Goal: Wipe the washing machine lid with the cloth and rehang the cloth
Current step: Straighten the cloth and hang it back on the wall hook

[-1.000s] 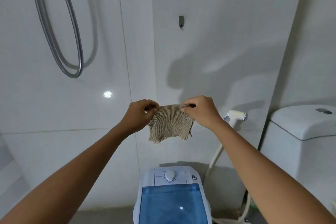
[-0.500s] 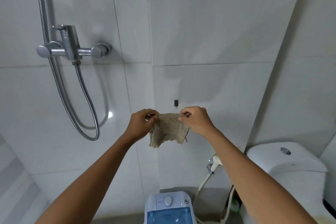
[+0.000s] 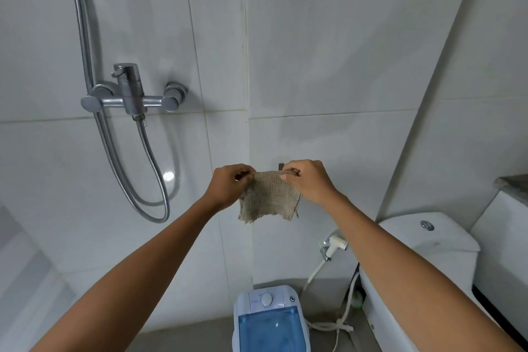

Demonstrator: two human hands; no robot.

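Held up at arm's length before the tiled wall [image 3: 328, 51]: a small beige cloth [image 3: 270, 198], stretched by its top edge between two bare hands. Left hand [image 3: 228, 184] at the upper left corner, thumb and fingers pinched on the hem; right hand [image 3: 310, 180] at the upper right corner, likewise pinched on the fabric, knuckles toward the camera. Hanging below both hands, free of any surface, with the bottom edge ragged and uneven. Coarse, open weave, ribbed in fine lines, slightly see-through at the fringe. Just behind the right hand's fingertips, touching the top edge of the cloth in this view, a small dark wall hook [image 3: 281, 166], mostly hidden; cannot tell whether cloth and hook actually meet. Far below, on the floor at the bottom edge of the view, the washing machine [image 3: 270, 320]: white rounded plastic body, round white dial, translucent blue lid [image 3: 270, 331], glossy with one bright glint. To the left on the wall, a brushed chrome shower mixer [image 3: 131, 94] with a looped, ribbed metal hose [image 3: 148, 180]. To the right, a smooth white ceramic toilet tank [image 3: 428, 234] with a chrome push button, and a white plastic bidet sprayer [image 3: 335, 244] on a pale hose. Large, glossy, pale grey tiles with thin grout lines.
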